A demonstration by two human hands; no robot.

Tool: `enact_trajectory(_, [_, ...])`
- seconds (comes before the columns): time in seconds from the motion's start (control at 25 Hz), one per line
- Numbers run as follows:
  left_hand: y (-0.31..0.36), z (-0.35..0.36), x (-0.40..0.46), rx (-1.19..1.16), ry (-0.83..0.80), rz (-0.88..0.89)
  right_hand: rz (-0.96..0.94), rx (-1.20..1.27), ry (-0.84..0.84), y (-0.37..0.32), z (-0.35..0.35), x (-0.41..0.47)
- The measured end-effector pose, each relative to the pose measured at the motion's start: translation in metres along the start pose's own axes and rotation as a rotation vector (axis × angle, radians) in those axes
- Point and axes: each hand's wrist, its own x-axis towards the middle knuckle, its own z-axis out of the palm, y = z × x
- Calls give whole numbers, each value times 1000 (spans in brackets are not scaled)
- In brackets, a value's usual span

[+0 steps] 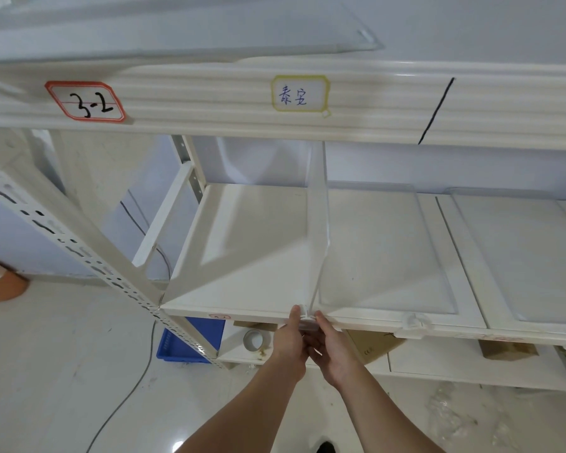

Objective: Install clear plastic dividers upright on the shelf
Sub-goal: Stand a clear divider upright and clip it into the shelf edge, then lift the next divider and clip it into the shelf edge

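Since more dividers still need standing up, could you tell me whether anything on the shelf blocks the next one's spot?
Nothing visible does. Both hands, left hand and right hand, hold the upright divider's front clip at the shelf edge; to its right only flat dividers lie on the board.

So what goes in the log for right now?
step: seating divider upright | left hand, right hand: on its front clip | shelf edge | spare dividers flat

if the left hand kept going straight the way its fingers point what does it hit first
Probably the shelf's front edge, just left of the upright divider. The left hand points up and away, its thumb already at that edge beside the divider's clip. Depth is hard to judge here.
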Motion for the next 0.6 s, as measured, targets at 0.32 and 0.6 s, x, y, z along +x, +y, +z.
enact_trajectory(0.32, [3, -2, -6, 124, -2, 61, 24, -70, -29, -5, -4, -8])
enact_trajectory(0.6, [-8, -9, -14, 476, 106, 151, -112, -542, -7, -40, -34, -34])
